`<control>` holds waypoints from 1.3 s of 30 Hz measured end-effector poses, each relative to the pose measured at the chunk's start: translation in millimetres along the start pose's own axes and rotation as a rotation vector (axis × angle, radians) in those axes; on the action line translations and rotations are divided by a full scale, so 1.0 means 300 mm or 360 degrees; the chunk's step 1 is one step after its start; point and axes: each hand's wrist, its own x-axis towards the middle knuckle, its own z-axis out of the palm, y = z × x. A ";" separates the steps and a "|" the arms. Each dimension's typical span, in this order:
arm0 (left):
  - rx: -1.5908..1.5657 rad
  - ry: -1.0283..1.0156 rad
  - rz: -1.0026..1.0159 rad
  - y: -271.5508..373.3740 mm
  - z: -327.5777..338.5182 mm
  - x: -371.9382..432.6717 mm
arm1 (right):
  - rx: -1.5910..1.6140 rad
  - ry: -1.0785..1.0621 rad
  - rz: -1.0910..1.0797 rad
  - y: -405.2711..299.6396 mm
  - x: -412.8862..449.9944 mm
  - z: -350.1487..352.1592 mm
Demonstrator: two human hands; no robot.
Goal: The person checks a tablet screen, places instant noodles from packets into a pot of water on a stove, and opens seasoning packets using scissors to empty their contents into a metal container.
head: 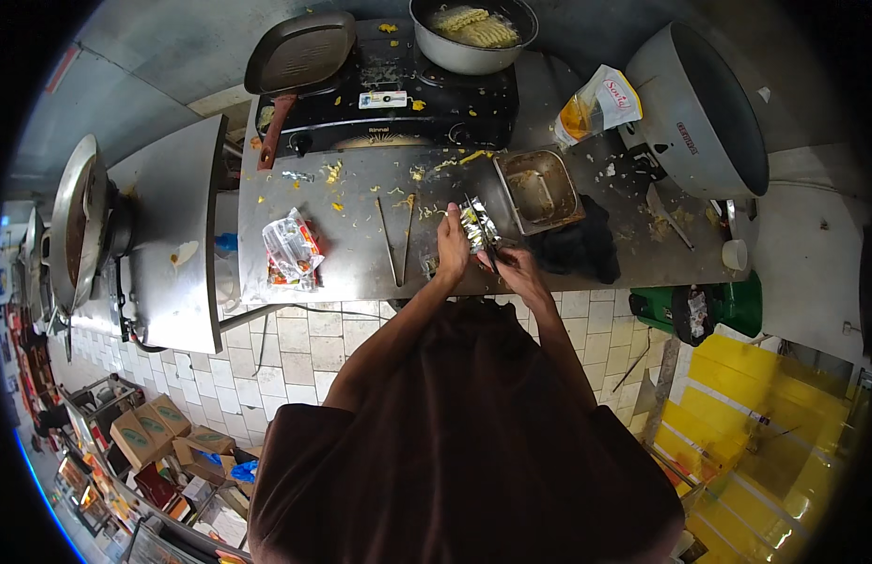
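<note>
My left hand (453, 243) grips a shiny foil sachet (481, 209) by its left side, above the front part of the steel table (351, 247). In my right hand (522, 273) is a pair of scissors with black handles (493, 259); its blades lie across the sachet. Whether the foil is cut cannot be seen. Left of my hands, metal tongs (388, 243) rest spread apart on the steel. A soiled rectangular metal pan (538, 187) stands just beyond my right hand, beside a black cloth (580, 243).
Behind, a Rinnai two-burner stove (386, 123) carries a grill pan (302, 53) and a pot (471, 60) with noodle blocks. Opened noodle wrappers (292, 247) lie left. An oil pouch (598, 106), a large grey Getra appliance (689, 120) and a knife (670, 217) are right. Noodle scraps litter the steel.
</note>
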 end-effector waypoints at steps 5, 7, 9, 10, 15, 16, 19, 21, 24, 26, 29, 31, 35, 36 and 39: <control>0.0039 -0.0013 -0.0141 -0.076 -0.047 0.037 | -0.0150 -0.0089 0.0435 -0.135 -0.002 0.017; 0.0029 -0.0079 -0.0237 -0.056 -0.027 0.024 | -0.0030 -0.0062 0.0423 -0.050 0.030 0.019; 0.0023 -0.0026 -0.0170 -0.031 -0.024 0.010 | 0.0086 -0.0052 0.0404 0.004 0.055 0.020; -0.0058 -0.0089 -0.0204 -0.027 -0.040 0.015 | 0.0084 -0.0075 0.0394 0.008 0.063 0.024; -0.0427 -0.0010 -0.0389 0.024 -0.104 0.047 | 0.0000 -0.0100 0.0486 0.001 0.093 0.038; -0.0525 -0.0088 -0.0353 0.044 -0.128 0.061 | -0.0645 0.0084 0.0154 -0.007 0.085 0.050; -0.0559 -0.0058 -0.0328 0.124 -0.095 0.080 | -0.1353 0.0415 -0.0193 0.008 0.075 0.077; -0.0336 -0.0050 -0.0177 0.180 -0.033 0.093 | -0.1438 0.0469 -0.0318 0.069 0.123 0.101; 0.0068 -0.0240 0.0057 0.205 0.074 0.151 | -0.1344 0.0178 -0.0248 0.085 0.155 0.106; 0.0451 -0.0381 0.0219 0.223 0.163 0.202 | -0.1403 0.0011 -0.0381 0.051 0.145 0.089; 0.1021 -0.0586 0.0869 0.283 0.319 0.198 | -0.1159 -0.0164 -0.0248 0.027 0.135 -0.025; 0.1228 -0.0692 0.1106 0.285 0.341 0.217 | -0.1177 -0.0149 -0.0310 -0.047 0.101 -0.195; 0.2024 -0.0844 0.1435 0.245 0.425 0.247 | -0.0546 0.0568 -0.0521 -0.085 0.112 -0.517; 0.2175 -0.0822 0.1543 0.238 0.462 0.255 | -0.0538 0.0620 -0.0506 -0.100 0.151 -0.575; 0.2408 -0.0804 0.1652 0.158 0.495 0.266 | -0.0403 0.0603 -0.0674 -0.087 0.238 -0.649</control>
